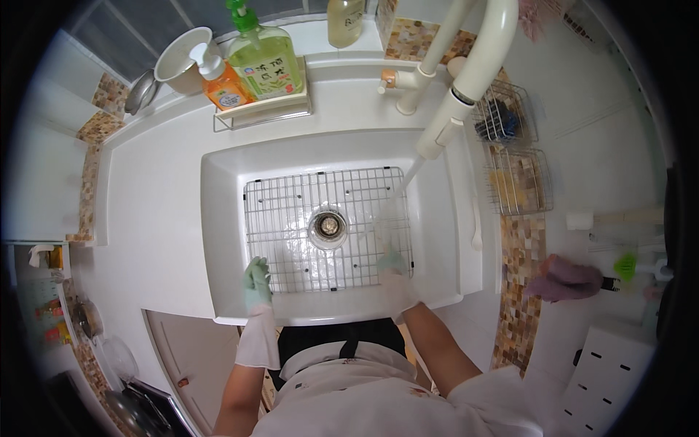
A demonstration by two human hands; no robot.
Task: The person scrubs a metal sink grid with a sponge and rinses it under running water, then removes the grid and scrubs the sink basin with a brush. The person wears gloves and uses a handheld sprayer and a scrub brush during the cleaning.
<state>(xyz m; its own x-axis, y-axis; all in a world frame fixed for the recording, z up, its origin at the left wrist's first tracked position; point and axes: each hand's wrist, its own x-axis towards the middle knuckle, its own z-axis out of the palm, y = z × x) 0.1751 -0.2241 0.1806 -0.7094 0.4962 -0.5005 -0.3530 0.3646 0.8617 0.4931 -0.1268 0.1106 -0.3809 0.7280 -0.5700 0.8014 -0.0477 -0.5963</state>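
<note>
I wear rubber gloves, pale green at the fingers and whitish at the cuffs. Over the near left corner of the white sink is my left hand, its fingers slightly curled, with nothing seen in it. My right hand is over the near right part of the metal sink grid; its fingers are blurred, and I cannot tell whether they hold something. Water runs from the pull-out faucet head into the right side of the sink. The round drain shows through the grid.
Behind the sink, a rack holds a green soap bottle and an orange pump bottle, beside a white bowl. Wire baskets hang on the right wall, and a purple cloth hangs nearer me.
</note>
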